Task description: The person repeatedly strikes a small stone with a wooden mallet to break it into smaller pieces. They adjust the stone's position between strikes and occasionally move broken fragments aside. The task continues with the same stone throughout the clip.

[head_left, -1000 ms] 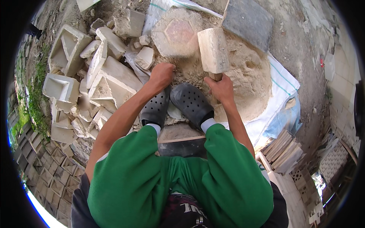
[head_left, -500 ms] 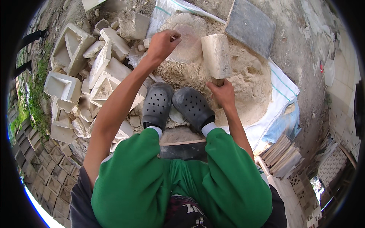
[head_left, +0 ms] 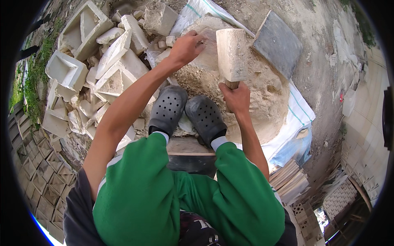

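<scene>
My right hand (head_left: 237, 97) is wrapped round the short handle of a wooden mallet (head_left: 232, 55). The mallet's thick, pale head stands out beyond my fist, above a heap of beige powder (head_left: 264, 94). My left hand (head_left: 186, 50) hovers over a dusty, flat-topped stone block (head_left: 209, 57) beside the heap. Its fingers are loosely bent and apart, and I see nothing in them. Crumbled bits lie between the block and my grey clogs (head_left: 168, 107).
Broken pale plaster moulds (head_left: 84, 28) are piled on the left. A dark square slab (head_left: 278, 43) lies at the far right of the heap. Beneath the powder spreads a white woven sack (head_left: 298, 110). Stacked thin boards (head_left: 289, 180) stand at the near right.
My left hand has shifted right, and its fingers have loosened from a curled pose. The mallet has risen slightly away from me in my right hand. The whole view has shifted a little.
</scene>
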A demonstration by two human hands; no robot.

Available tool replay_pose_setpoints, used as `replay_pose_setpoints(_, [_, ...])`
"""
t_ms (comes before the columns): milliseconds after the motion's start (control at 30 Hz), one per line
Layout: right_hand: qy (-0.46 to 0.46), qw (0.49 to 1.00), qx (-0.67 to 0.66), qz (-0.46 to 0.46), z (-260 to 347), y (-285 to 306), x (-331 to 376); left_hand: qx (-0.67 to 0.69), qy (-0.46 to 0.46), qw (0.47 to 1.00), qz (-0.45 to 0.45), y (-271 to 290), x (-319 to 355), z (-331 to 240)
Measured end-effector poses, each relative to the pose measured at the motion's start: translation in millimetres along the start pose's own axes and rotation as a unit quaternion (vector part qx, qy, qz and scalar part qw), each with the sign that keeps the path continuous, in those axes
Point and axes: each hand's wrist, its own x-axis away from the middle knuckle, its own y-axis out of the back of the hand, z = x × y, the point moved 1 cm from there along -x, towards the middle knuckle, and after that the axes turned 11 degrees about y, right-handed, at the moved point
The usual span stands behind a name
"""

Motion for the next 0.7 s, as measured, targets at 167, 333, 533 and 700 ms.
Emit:
replay_pose_setpoints(167, [0.002,0.999,-0.033,0.037,24,-11,-28,0.017,-0.038,0.998,-0.052,1,4,2])
replay_pose_setpoints(333, [0.031,0.999,0.003,0.043,33,-14,-50,0.018,-0.002,0.998,-0.055,6,11,4])
replay_pose_setpoints(533, [0.09,0.995,0.04,0.023,46,-25,-51,0.045,0.043,0.996,-0.061,5,16,10])
replay_pose_setpoints(700, [0.078,0.994,0.074,0.006,23,-47,-52,0.063,0.038,0.996,-0.056,8,15,6])
